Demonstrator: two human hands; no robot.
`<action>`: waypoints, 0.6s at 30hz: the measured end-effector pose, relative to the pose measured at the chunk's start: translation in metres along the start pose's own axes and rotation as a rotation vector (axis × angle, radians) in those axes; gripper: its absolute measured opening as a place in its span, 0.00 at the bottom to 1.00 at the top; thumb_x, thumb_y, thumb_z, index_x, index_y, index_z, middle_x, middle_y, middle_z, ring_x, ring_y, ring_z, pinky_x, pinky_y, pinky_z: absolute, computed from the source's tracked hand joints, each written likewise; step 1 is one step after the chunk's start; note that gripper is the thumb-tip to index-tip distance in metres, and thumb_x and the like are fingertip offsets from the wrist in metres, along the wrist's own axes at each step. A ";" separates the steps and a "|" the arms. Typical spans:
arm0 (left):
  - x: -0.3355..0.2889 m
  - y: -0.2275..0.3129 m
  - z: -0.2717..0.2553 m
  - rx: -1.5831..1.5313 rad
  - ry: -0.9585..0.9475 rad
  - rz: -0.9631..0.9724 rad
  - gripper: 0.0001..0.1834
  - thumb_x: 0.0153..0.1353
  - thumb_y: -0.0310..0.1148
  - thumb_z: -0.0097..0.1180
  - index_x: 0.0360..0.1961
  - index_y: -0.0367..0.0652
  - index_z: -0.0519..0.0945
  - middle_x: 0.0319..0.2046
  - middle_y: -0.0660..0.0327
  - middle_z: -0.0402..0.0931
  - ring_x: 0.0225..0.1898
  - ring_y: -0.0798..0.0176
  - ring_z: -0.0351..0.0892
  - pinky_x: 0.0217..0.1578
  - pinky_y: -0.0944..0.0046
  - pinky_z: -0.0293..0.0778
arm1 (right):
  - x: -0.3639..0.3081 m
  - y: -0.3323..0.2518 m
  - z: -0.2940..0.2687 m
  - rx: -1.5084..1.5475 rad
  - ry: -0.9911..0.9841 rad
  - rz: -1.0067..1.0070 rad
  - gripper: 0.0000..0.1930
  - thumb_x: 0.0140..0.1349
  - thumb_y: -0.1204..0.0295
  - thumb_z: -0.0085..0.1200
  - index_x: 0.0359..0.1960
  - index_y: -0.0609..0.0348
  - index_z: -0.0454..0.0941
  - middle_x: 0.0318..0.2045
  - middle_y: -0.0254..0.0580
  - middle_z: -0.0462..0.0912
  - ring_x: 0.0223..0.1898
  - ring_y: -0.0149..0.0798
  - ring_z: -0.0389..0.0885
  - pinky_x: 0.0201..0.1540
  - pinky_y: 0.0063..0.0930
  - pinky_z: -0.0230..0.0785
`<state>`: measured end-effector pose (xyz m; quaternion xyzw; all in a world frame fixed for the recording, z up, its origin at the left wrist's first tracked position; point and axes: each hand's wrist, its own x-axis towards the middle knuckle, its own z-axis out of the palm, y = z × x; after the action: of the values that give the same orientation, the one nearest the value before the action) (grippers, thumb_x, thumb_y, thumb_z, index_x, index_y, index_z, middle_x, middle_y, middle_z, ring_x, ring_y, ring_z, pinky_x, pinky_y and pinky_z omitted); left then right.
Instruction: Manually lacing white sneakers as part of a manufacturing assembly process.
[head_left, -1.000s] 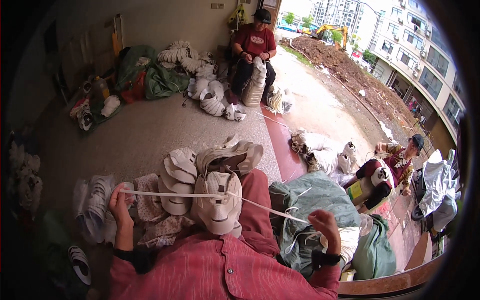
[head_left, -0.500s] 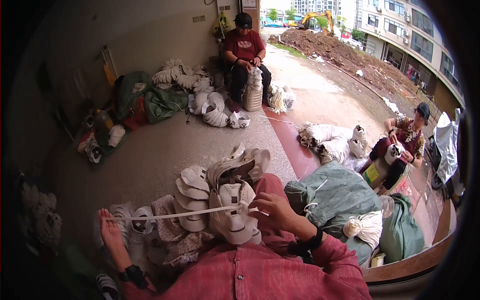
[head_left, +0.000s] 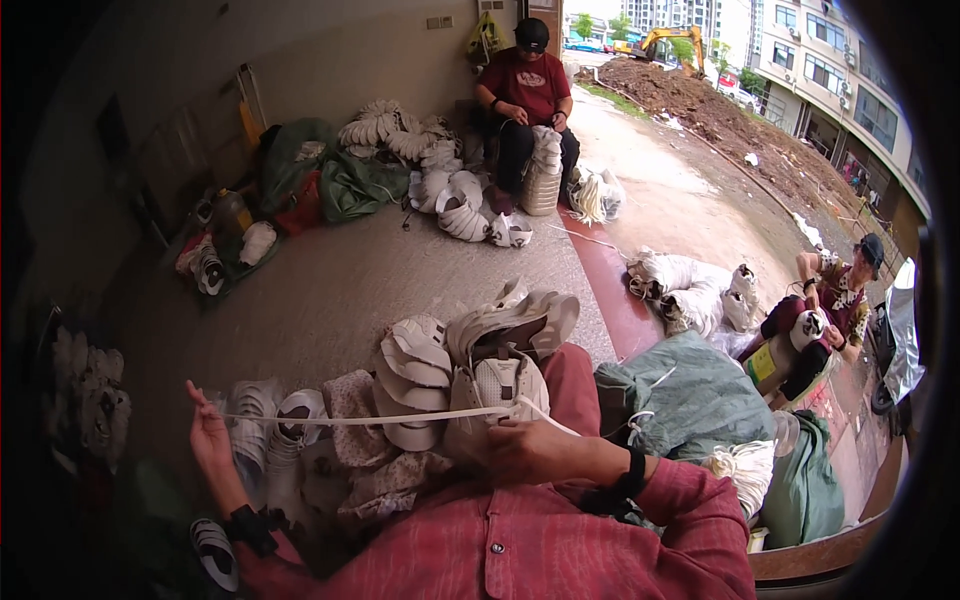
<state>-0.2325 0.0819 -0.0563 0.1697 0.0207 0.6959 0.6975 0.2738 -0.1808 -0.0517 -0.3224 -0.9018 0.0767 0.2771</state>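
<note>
A white shoelace (head_left: 400, 417) stretches nearly level from my left hand (head_left: 210, 440) to the eyelet area of a white shoe upper (head_left: 490, 385) before me. My left hand is raised at the left with fingers extended, the lace's end caught at them. My right hand (head_left: 535, 450) is closed at the upper's lower right edge; its fingertips are partly hidden. From the eyelets, another short length of lace slants down behind that hand. Beside this upper stand a nested stack of white uppers (head_left: 412, 375) and, behind it, another bunch of uppers (head_left: 525, 315).
Patterned cloth (head_left: 360, 425) and white shoes (head_left: 290, 440) lie left of my lap. At right are a green sack (head_left: 685, 385) and a bundle of white laces (head_left: 745, 470). Two people sit working, one by the wall (head_left: 528, 90), one outside (head_left: 835, 300). More uppers (head_left: 460, 205) lie ahead.
My right hand has come down from the lace to the upper's side, its fingers now curled. My left hand has turned, with the lace still stretched from it. The whole view has shifted slightly.
</note>
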 end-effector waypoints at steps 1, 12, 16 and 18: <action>0.004 0.008 -0.007 -0.024 -0.031 -0.040 0.23 0.72 0.22 0.35 0.66 0.31 0.56 0.64 0.56 0.65 0.52 0.62 0.75 0.40 0.67 0.73 | 0.000 -0.001 0.001 0.011 -0.007 -0.008 0.09 0.50 0.65 0.60 0.29 0.54 0.75 0.29 0.37 0.70 0.34 0.39 0.74 0.33 0.33 0.72; 0.006 0.039 0.002 0.209 0.040 0.132 0.23 0.71 0.25 0.40 0.65 0.32 0.59 0.58 0.59 0.71 0.32 0.71 0.70 0.20 0.74 0.61 | 0.004 0.002 -0.002 -0.089 -0.033 -0.057 0.13 0.52 0.68 0.56 0.40 0.57 0.77 0.35 0.39 0.75 0.42 0.42 0.75 0.47 0.32 0.72; 0.004 0.014 0.010 0.201 -0.105 0.015 0.19 0.71 0.29 0.44 0.60 0.34 0.66 0.51 0.59 0.76 0.26 0.74 0.68 0.16 0.76 0.57 | 0.005 0.001 -0.005 -0.197 -0.123 -0.065 0.16 0.52 0.68 0.55 0.43 0.56 0.77 0.37 0.38 0.77 0.42 0.41 0.74 0.47 0.32 0.72; -0.007 -0.025 0.044 0.652 -0.022 0.054 0.14 0.70 0.34 0.49 0.52 0.38 0.75 0.39 0.60 0.79 0.18 0.77 0.63 0.14 0.76 0.53 | 0.007 -0.003 -0.009 -0.151 -0.176 0.011 0.17 0.51 0.70 0.53 0.45 0.56 0.77 0.40 0.40 0.78 0.44 0.39 0.75 0.49 0.32 0.71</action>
<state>-0.1973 0.0665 -0.0228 0.3921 0.2305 0.6690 0.5879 0.2722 -0.1794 -0.0404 -0.3395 -0.9241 0.0381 0.1712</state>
